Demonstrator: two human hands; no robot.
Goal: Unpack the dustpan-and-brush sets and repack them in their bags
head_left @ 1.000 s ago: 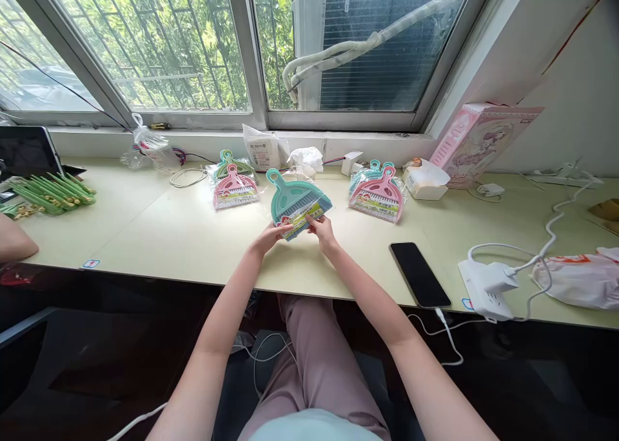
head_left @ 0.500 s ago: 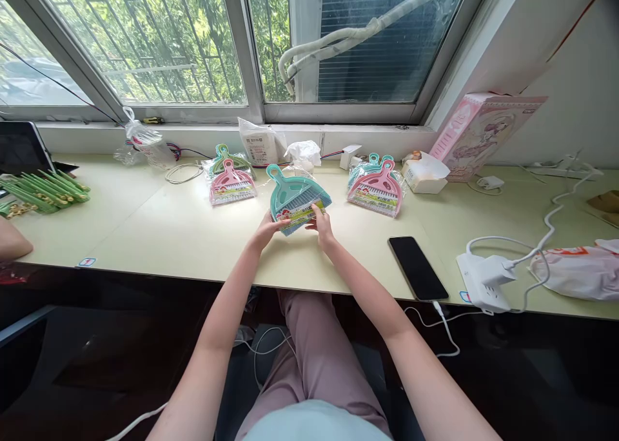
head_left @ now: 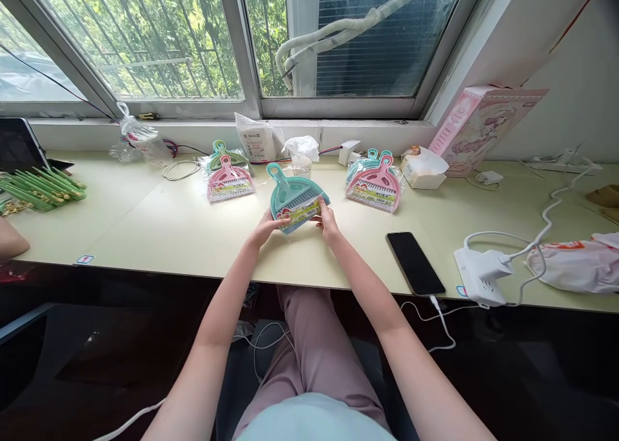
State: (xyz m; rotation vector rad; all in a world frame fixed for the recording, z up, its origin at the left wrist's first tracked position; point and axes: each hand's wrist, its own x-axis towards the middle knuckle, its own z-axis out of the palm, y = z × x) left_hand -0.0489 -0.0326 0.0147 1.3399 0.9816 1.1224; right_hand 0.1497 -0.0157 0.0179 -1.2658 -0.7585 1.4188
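higher on dustpan (head_left: 296,194) now, right hand (head_left: 327,221)

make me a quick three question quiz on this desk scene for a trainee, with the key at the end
1. True or false: only the left hand holds the teal dustpan-and-brush set.
2. Which thing lies at the front edge of the desk with a white cable at its near end?
A) tissue box
B) smartphone
C) tablet
3. Fill the gap: left of the held set, a pink dustpan-and-brush set lies in front of a second set whose handle is ____.

Key: 1. False, the right hand holds it too; 2. B; 3. green.
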